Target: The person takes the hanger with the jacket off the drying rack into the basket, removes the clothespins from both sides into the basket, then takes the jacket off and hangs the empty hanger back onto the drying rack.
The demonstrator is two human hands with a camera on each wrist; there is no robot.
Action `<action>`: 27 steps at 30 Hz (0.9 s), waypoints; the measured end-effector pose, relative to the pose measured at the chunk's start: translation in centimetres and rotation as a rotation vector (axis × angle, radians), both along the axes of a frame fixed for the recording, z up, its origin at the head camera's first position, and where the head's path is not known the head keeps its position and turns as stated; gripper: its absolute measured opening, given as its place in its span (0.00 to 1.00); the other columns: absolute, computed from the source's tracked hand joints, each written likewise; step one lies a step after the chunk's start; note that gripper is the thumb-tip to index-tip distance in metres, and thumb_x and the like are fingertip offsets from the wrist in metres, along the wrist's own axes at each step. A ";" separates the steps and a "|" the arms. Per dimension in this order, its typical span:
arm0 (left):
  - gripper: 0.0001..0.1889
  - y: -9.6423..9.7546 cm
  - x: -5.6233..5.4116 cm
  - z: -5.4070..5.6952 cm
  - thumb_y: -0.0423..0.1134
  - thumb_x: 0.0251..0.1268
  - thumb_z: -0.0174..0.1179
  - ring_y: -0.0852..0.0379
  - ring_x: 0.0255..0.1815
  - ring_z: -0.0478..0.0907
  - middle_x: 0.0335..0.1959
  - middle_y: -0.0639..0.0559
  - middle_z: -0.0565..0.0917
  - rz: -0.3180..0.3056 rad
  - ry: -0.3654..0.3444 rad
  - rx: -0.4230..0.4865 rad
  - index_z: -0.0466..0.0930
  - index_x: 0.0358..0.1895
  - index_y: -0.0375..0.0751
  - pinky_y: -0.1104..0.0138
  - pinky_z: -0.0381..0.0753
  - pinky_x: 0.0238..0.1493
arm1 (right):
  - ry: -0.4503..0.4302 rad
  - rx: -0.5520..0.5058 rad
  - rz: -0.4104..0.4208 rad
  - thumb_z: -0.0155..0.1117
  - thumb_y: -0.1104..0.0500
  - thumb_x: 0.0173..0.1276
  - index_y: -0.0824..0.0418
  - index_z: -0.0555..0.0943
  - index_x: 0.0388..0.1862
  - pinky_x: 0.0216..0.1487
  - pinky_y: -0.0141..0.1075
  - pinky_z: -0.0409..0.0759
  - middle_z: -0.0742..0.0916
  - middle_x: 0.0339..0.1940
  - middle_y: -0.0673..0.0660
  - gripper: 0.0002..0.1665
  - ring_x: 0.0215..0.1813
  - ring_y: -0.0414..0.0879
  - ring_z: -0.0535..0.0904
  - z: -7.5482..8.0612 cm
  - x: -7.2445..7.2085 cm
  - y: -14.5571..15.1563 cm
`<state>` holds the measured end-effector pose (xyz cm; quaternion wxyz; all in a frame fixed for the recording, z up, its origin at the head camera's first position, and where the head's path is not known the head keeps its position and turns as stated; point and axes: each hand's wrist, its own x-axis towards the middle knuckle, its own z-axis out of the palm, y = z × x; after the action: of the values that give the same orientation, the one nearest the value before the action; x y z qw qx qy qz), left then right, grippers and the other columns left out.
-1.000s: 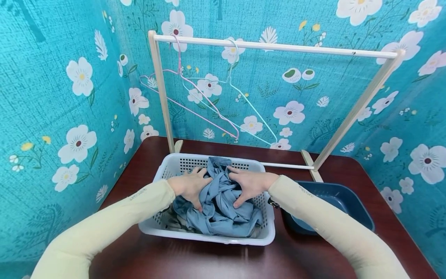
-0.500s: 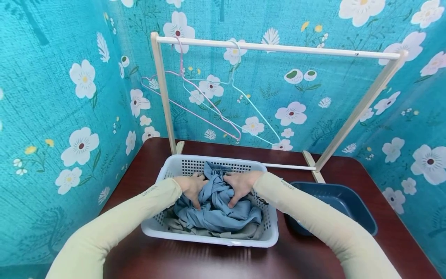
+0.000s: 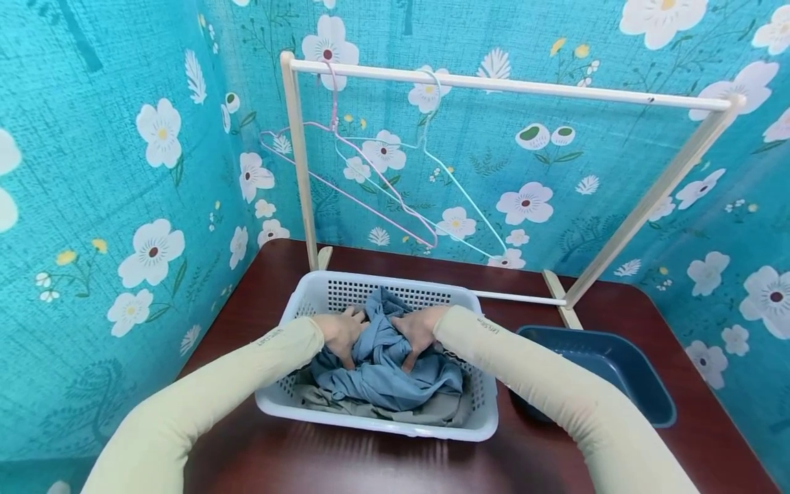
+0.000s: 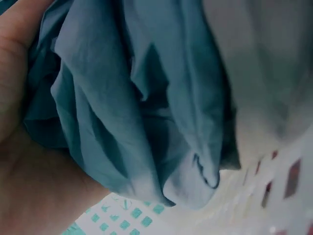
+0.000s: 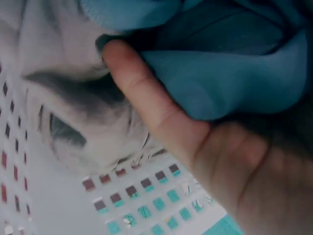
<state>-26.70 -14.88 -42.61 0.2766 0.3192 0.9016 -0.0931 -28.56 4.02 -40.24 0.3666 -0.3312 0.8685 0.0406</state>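
Note:
A crumpled blue garment (image 3: 385, 381) lies bunched in a white perforated laundry basket (image 3: 370, 423). Beneath it a grey-beige cloth (image 3: 432, 409) shows along the basket's near side. My left hand (image 3: 341, 336) grips the bundle from the left, and my right hand (image 3: 420, 334) grips it from the right, both inside the basket. In the left wrist view, folds of the garment (image 4: 102, 98) hang against the palm. The right wrist view has the thumb (image 5: 146, 93) lying along the blue fabric, with grey cloth beside it; the other fingers are hidden.
Behind the basket stands a wooden rack (image 3: 506, 83) carrying a pink hanger (image 3: 370, 161) and a light-blue hanger (image 3: 465, 195). A dark blue tub (image 3: 654, 384) sits right of the basket, under the right forearm. The dark red table (image 3: 321, 460) meets floral curtains at the back and sides.
Both hands have sunk into the basket and closed in around the blue garment. The garment has drawn together, and more grey cloth shows at the front. The view has shifted slightly.

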 end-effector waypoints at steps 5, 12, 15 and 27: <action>0.50 -1.3 -0.2 3.1 0.56 0.48 0.70 0.43 0.72 0.50 0.72 0.42 0.53 0.070 -0.083 0.113 0.54 0.73 0.45 0.53 0.59 0.64 | 0.017 -0.008 -0.006 0.72 0.37 0.52 0.58 0.46 0.77 0.65 0.42 0.62 0.60 0.74 0.57 0.64 0.72 0.49 0.58 2.2 0.1 0.5; 0.41 -3.2 0.7 8.6 0.53 0.57 0.67 0.48 0.67 0.62 0.67 0.43 0.66 0.165 -0.100 0.306 0.62 0.69 0.35 0.55 0.64 0.63 | 0.089 -0.125 -0.022 0.72 0.42 0.55 0.59 0.50 0.76 0.67 0.44 0.59 0.61 0.73 0.57 0.59 0.73 0.50 0.55 5.0 1.5 2.2; 0.32 -3.8 1.2 10.5 0.52 0.64 0.60 0.48 0.64 0.68 0.64 0.44 0.71 0.178 -0.045 0.374 0.67 0.66 0.36 0.54 0.68 0.59 | 0.114 -0.205 -0.077 0.71 0.44 0.57 0.58 0.51 0.76 0.67 0.47 0.59 0.62 0.73 0.57 0.56 0.73 0.52 0.55 5.9 1.9 3.3; 0.18 -3.7 2.3 12.8 0.45 0.73 0.50 0.50 0.45 0.77 0.46 0.43 0.80 0.155 0.050 0.462 0.77 0.54 0.35 0.57 0.77 0.46 | 0.307 -0.414 -0.167 0.60 0.42 0.67 0.63 0.61 0.72 0.63 0.53 0.63 0.68 0.68 0.63 0.43 0.68 0.58 0.63 8.0 2.5 9.0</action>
<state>-24.43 -18.54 -29.86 0.1803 0.3016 0.9273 0.1290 -26.02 13.04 -32.28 0.1572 -0.3160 0.9281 -0.1184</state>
